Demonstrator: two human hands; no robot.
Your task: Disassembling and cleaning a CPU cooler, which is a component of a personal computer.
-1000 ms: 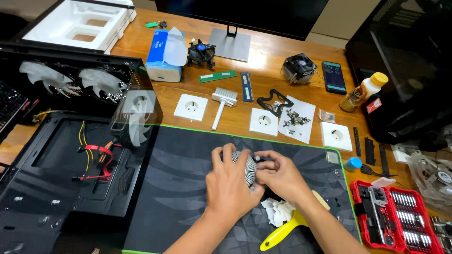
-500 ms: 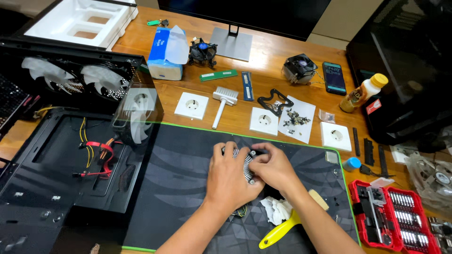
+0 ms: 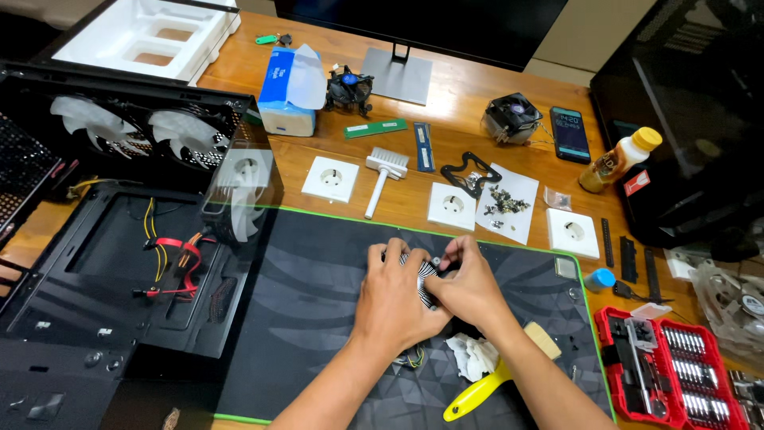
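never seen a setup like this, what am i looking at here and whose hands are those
This is one view from a camera worn on a person's head, looking down at their own two bare hands over a dark desk mat. The left hand and right hand together grip a small finned metal cooler. An open black computer case lies on the left. A yellow-handled brush, white wall sockets and a red screwdriver bit set lie around.
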